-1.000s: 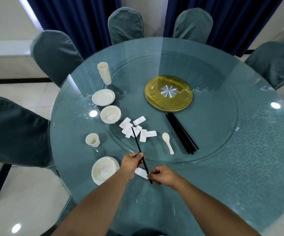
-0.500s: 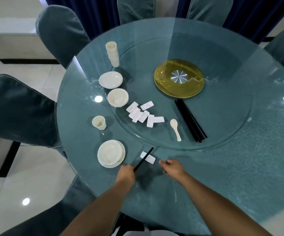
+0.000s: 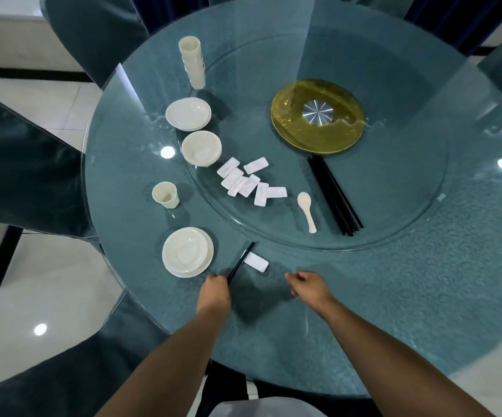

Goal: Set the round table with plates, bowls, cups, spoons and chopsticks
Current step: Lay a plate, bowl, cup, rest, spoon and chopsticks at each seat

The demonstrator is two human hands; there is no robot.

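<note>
While the left hand (image 3: 217, 288) grips a pair of black chopsticks (image 3: 241, 261) at lower centre of the frame, their tips lie across the near end of a white chopstick rest (image 3: 256, 261) on the round glass table (image 3: 424, 281). The right hand (image 3: 308, 284) hovers just beside, fingers loosely curled and holding nothing. Lowering the sticks parallel, tips on the rest, would likely seat them best. Counted: one yellow turntable hub (image 3: 317, 115); one place setting of bowl on plate (image 3: 187, 251); one stack of plates (image 3: 188, 113); one spare bowl (image 3: 201, 148); one cup stack (image 3: 192, 62); one single cup (image 3: 165, 194); one bundle of chopsticks (image 3: 334, 196); one spoon (image 3: 306, 210); roughly seven spare rests (image 3: 248, 183).
</note>
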